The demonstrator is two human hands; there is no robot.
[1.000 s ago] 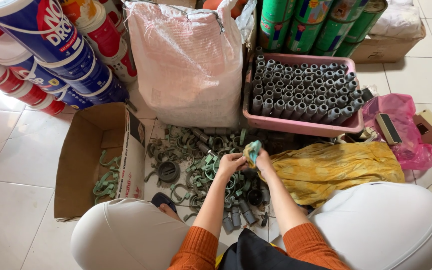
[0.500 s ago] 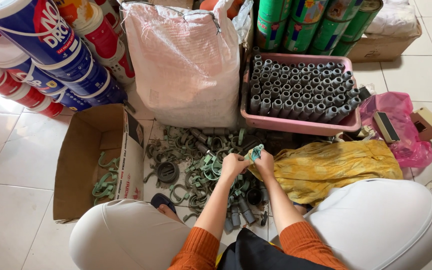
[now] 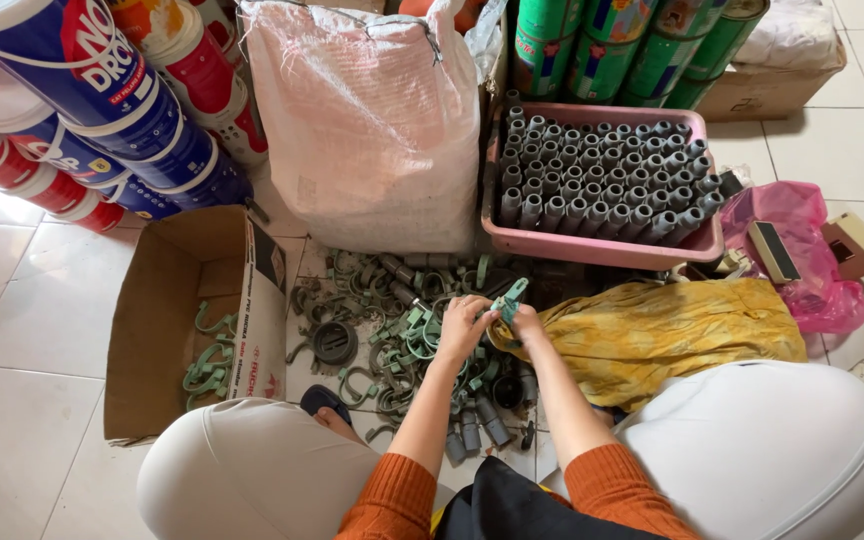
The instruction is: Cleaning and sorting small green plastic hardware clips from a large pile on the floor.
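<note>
Both hands meet on one green pipe clamp (image 3: 508,298), held just above the heap of clamps and fittings (image 3: 402,330) on the floor. Your left hand (image 3: 464,326) has its fingers curled and pressed onto the clamp's lower end; your right hand (image 3: 526,324) pinches it from the other side, thumb toward you. Whether each fingertip fully closes on the plastic cannot be told at this size.

Working from left to right:

1. The cardboard box (image 3: 157,300) lies open on its side, well apart from your left hand, with a few green clamps (image 3: 210,362) already inside.
2. The heap sits between the box and your hands. It holds green clamps, dark rings and short grey pipe pieces (image 3: 472,425), tangled together.
3. The held clamp stands slightly tilted, its upper end pointing away from you, clear of the heap below.
4. Beyond your hands stands a pink tray (image 3: 592,245) packed with upright grey fittings (image 3: 602,180). A yellow cloth (image 3: 672,330) lies just beside your right hand.

To handle the piece well, keep the grip near the clamp's ends so its middle stays visible. Hold it above the heap, not in it, so neighbouring loops do not snag. Support it with both hands while you turn or check it.
</note>
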